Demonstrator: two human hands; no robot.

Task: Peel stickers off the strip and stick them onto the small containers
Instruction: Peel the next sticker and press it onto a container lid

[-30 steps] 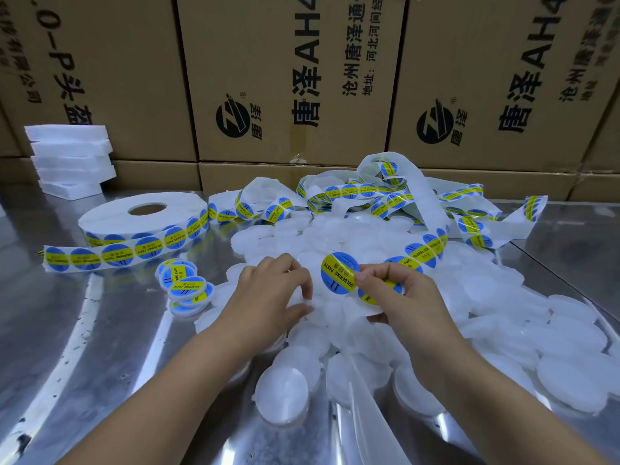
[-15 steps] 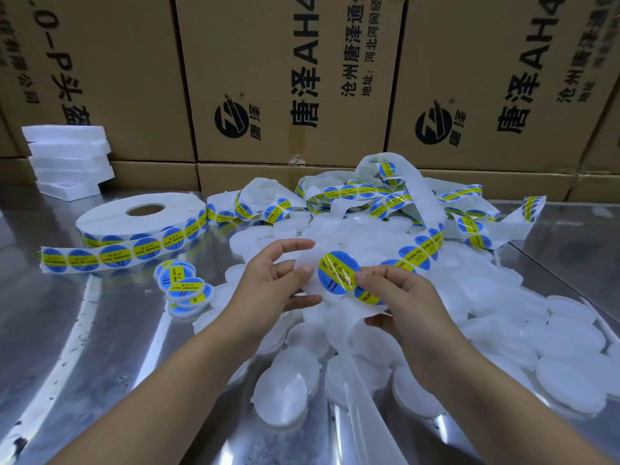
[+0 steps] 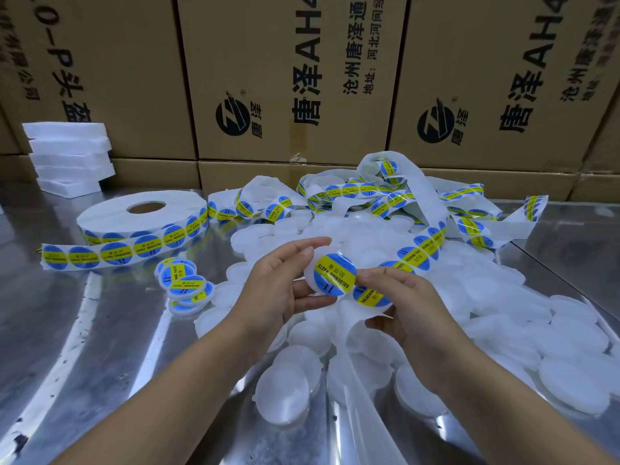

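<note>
My left hand [image 3: 280,283] holds a small round white container [image 3: 310,271] by its edge, raised above the pile. A blue and yellow round sticker [image 3: 335,275] lies over the container's face. My right hand [image 3: 399,297] pinches that sticker's right edge with thumb and forefinger, and its other fingers hold the sticker strip [image 3: 417,251]. The strip runs up and right to a tangled heap. Several labelled containers [image 3: 184,285] are stacked to the left. Many plain white containers [image 3: 503,317] lie heaped on the table.
A big sticker roll [image 3: 141,218] sits at the left with its tail laid out in front. White foam blocks [image 3: 68,156] are stacked at the far left. Cardboard boxes [image 3: 288,78] wall off the back of the shiny metal table [image 3: 67,347].
My left hand picked a container out of the pile and raised it. My right hand brought the peeled sticker onto its face.
</note>
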